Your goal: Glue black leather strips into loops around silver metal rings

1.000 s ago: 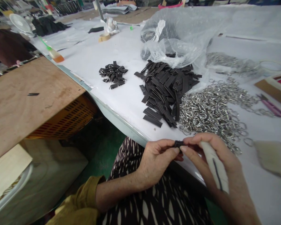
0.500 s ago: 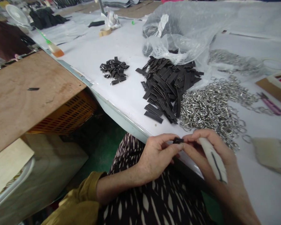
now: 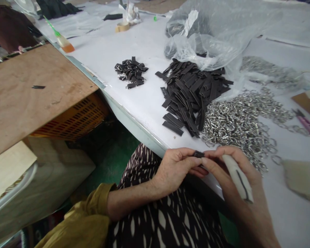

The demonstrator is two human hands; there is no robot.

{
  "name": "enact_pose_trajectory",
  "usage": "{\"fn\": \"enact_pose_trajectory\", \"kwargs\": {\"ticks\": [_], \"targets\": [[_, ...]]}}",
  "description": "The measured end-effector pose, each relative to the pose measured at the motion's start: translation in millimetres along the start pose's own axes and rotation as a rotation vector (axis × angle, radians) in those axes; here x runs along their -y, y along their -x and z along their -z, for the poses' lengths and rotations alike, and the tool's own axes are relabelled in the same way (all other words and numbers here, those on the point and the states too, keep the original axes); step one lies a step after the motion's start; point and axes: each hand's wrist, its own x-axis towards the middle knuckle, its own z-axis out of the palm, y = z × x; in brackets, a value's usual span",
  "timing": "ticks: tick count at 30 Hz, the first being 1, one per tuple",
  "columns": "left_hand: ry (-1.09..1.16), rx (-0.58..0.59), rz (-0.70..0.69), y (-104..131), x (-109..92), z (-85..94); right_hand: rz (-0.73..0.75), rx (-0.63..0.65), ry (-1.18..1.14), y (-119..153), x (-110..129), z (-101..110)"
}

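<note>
Two hands work close together: the left hand (image 3: 170, 168) pinches the left end of a small dark piece (image 3: 198, 154), its long axis roughly left-right; the right hand (image 3: 257, 193) pinches its right end, nearer the metal rings (image 3: 229, 120).

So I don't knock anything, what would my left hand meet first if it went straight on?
Most likely the fingertips of your right hand. The left hand, pinching a small black piece, points across at them; they look very close, though depth is unclear.
</note>
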Motion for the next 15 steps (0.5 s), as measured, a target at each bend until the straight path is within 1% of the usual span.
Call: {"fn": "enact_pose_trajectory", "kwargs": {"ticks": [4, 9, 15], "targets": [[0.012, 0.005, 0.000, -0.2, -0.2, 1.1, 0.007, 0.002, 0.036, -1.8, -1.8, -0.3], [0.025, -0.011, 0.007, 0.8, 1.0, 2.1, 0.018, 0.024, 0.029, -2.0, -1.1, 0.0], [0.045, -0.009, 0.003, 1.0, 3.6, 3.3, 0.030, 0.000, 0.063, -2.3, -3.4, -0.4]]}}
